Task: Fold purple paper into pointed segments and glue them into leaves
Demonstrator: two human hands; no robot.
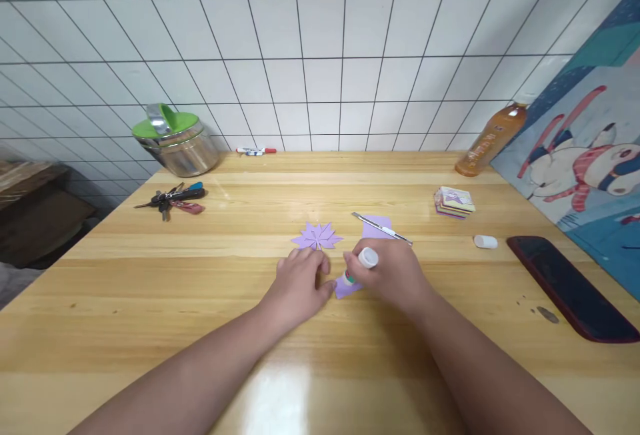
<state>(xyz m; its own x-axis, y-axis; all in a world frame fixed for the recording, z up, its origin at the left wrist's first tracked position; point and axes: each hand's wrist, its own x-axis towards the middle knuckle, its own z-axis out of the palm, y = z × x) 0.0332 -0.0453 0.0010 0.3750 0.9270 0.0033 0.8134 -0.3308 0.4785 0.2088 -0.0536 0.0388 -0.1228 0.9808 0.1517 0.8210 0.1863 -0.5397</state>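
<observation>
My right hand [395, 273] is closed around a white glue stick [369, 257], its lower end against a small purple paper piece [344, 289]. My left hand [299, 283] rests on the table with thumb and fingers apart; the thumb tip touches or nearly touches the left edge of that piece. Just beyond my left fingertips lies a purple paper leaf shape [316, 235] with pointed lobes. Past my right hand is another purple sheet [379, 223], with a thin silver pen-like tool [383, 227] lying across it. My right hand partly hides the glued piece.
A white cap [485, 241], a stack of coloured paper [455, 201] and a dark phone [573, 288] lie to the right. Behind them stands an orange drink bottle [493, 139]. A green-lidded steel pot [177, 141], keys [173, 199] and markers [256, 151] are farther left.
</observation>
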